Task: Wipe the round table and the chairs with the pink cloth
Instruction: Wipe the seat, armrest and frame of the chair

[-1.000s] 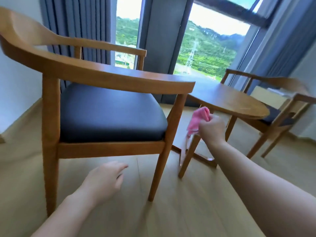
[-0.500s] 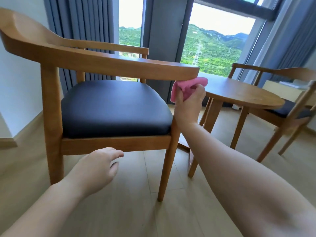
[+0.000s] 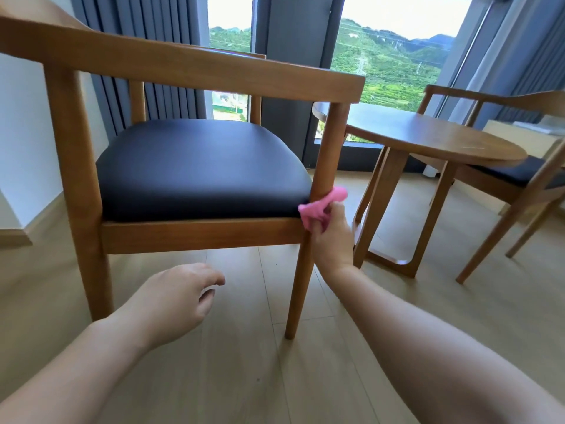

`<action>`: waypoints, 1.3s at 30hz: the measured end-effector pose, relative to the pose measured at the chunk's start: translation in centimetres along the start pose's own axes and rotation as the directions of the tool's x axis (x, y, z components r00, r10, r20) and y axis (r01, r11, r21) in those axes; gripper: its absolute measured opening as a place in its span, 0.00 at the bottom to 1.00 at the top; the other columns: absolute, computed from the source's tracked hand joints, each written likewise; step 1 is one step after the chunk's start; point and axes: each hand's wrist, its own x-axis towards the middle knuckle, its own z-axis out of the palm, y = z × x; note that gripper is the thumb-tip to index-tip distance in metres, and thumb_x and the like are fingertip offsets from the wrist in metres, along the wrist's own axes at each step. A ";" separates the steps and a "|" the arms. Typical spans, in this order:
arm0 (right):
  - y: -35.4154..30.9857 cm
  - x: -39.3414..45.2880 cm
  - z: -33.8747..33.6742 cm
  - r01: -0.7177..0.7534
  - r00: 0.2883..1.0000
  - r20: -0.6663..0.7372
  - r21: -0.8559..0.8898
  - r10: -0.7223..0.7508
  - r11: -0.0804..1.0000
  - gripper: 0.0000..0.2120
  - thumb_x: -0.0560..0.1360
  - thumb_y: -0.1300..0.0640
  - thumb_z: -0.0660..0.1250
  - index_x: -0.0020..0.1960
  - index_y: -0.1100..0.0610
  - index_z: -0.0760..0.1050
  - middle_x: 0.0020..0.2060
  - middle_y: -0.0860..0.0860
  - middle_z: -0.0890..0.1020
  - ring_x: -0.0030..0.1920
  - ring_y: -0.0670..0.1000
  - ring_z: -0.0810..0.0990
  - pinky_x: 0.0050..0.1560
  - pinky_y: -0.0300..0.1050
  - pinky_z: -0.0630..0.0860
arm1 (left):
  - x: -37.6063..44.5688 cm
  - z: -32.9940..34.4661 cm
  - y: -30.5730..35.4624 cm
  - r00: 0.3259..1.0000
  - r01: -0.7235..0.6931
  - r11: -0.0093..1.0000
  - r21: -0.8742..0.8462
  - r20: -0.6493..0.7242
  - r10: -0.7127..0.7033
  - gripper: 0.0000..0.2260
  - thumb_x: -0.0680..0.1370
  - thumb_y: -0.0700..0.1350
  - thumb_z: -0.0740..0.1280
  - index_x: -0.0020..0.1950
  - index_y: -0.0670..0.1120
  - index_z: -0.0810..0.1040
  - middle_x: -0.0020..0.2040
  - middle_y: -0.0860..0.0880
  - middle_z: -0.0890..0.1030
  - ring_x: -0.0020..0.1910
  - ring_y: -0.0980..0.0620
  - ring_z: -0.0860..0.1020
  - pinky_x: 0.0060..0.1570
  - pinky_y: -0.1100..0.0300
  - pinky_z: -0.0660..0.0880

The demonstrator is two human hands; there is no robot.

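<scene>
A: Quick pass, left to right. Left hand [image 3: 174,304] sits lower centre-left of the frame, over the pale wood-plank floor [image 3: 244,377], fingers loosely curled, holding nothing.

B: Next, the near wooden armchair with the black padded seat [image 3: 198,166] fills the left and centre. Where's the cloth?

A: The small pink soft cloth [image 3: 318,206] is just right of centre, bunched against the chair's front right post [image 3: 331,148], at seat height where the post meets the seat rail.

B: Fingers on it?

A: Right hand [image 3: 331,237] grips it, fingers curled round the wad and pressing it onto the post. Fingertips are mostly hidden behind the fabric, so the exact pinch I can't tell.

B: Handling?

A: It looks light and limp and crumples freely, so I'd guess it needs a full-fist hold on the bunched middle, or loose ends flap. It should wrap the round post easily. The chair looks stiff and heavy enough not to shift under wiping; the seat looks smooth, probably slick.

B: Further right?

A: The round wooden table [image 3: 428,139] is at centre-right, and the second wooden armchair [image 3: 519,166] is at the right edge, behind it. The cloth touches neither.
</scene>
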 end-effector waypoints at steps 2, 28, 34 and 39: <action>1.5 -1.6 0.5 0.049 0.996 0.071 -0.076 -0.044 0.996 0.10 0.80 0.54 0.61 0.46 0.40 0.65 0.43 0.40 0.75 0.44 0.42 0.76 0.45 0.39 0.77 | -0.1 0.0 0.0 1.000 -0.009 1.000 0.004 0.002 0.009 0.11 0.78 0.47 0.63 0.58 0.57 0.78 0.55 0.61 0.79 0.52 0.60 0.77 0.52 0.62 0.75; 2.4 0.5 5.1 0.845 0.460 0.312 -0.442 -0.831 0.302 0.38 0.71 0.69 0.68 0.76 0.62 0.52 0.75 0.58 0.58 0.74 0.61 0.55 0.73 0.60 0.47 | -6.6 -0.4 -7.4 0.990 0.015 0.996 0.088 0.139 -0.027 0.15 0.80 0.48 0.58 0.66 0.58 0.73 0.61 0.63 0.75 0.59 0.63 0.73 0.57 0.67 0.70; 4.2 0.8 3.7 0.738 0.605 0.254 -0.535 -0.754 0.412 0.45 0.73 0.56 0.72 0.77 0.66 0.45 0.77 0.62 0.48 0.76 0.62 0.48 0.75 0.62 0.47 | -7.3 -0.1 -8.1 0.986 0.016 0.997 0.080 0.163 -0.029 0.15 0.81 0.48 0.57 0.66 0.58 0.73 0.62 0.62 0.75 0.60 0.63 0.72 0.58 0.65 0.70; 4.6 1.1 3.4 0.780 0.548 0.310 -0.525 -0.777 0.341 0.45 0.71 0.63 0.72 0.77 0.63 0.47 0.77 0.59 0.48 0.77 0.61 0.46 0.76 0.60 0.44 | -6.5 0.7 -7.4 0.980 -0.004 0.997 0.076 0.198 -0.012 0.14 0.81 0.48 0.57 0.65 0.57 0.74 0.62 0.62 0.75 0.60 0.62 0.73 0.58 0.63 0.71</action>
